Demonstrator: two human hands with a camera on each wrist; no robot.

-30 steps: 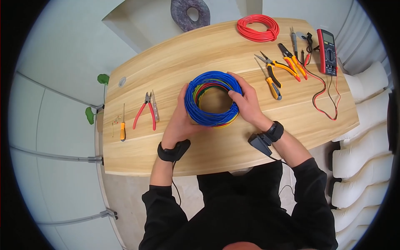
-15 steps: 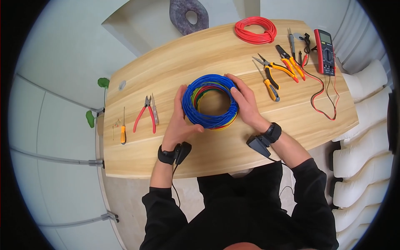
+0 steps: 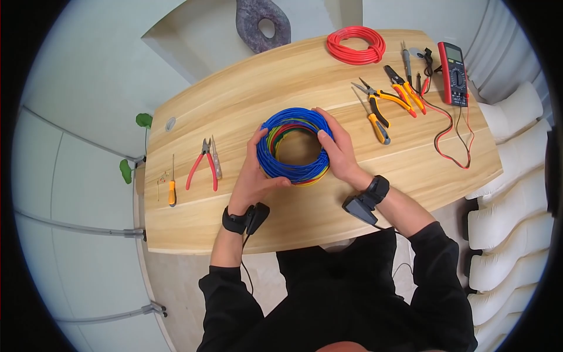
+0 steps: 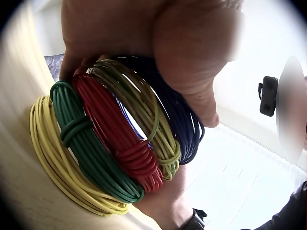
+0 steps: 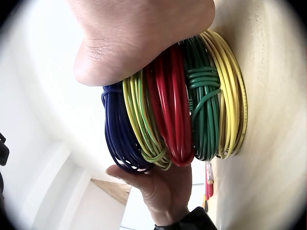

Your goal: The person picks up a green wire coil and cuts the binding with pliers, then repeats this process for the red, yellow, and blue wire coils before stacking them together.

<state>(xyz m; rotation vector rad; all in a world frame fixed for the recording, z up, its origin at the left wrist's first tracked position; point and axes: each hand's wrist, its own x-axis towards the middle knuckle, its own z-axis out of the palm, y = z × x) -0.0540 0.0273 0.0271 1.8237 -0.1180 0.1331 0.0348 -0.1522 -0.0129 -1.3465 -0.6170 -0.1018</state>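
Both hands hold a stack of wire coils over the table. In the head view a blue coil (image 3: 295, 112) tops the stack. Below it, in the left wrist view, come a yellow-green coil (image 4: 165, 155), a red coil (image 4: 103, 110), a green coil (image 4: 88, 148) and, lowest, a yellow coil (image 4: 45, 143) close to the tabletop. My left hand (image 3: 251, 179) grips the stack's left side, its thumb along the near edge of the blue coil. The right hand (image 3: 339, 154) grips the right side, thumb over the blue coil's rim; its other fingers are partly hidden behind the stack.
Red-handled cutters (image 3: 203, 167), a tester screwdriver (image 3: 216, 159) and a small screwdriver (image 3: 172, 188) lie left. Toward the right are long-nose pliers (image 3: 381, 97), wire strippers (image 3: 404, 88), another screwdriver (image 3: 378, 126), a soldering iron (image 3: 406, 61), a multimeter (image 3: 454, 73) and a separate red coil (image 3: 356, 46).
The head view has shifted slightly. My left thumb has come up beside the near edge of the blue coil, and the right thumb has moved a little on its rim. Both hands still hold the stack.
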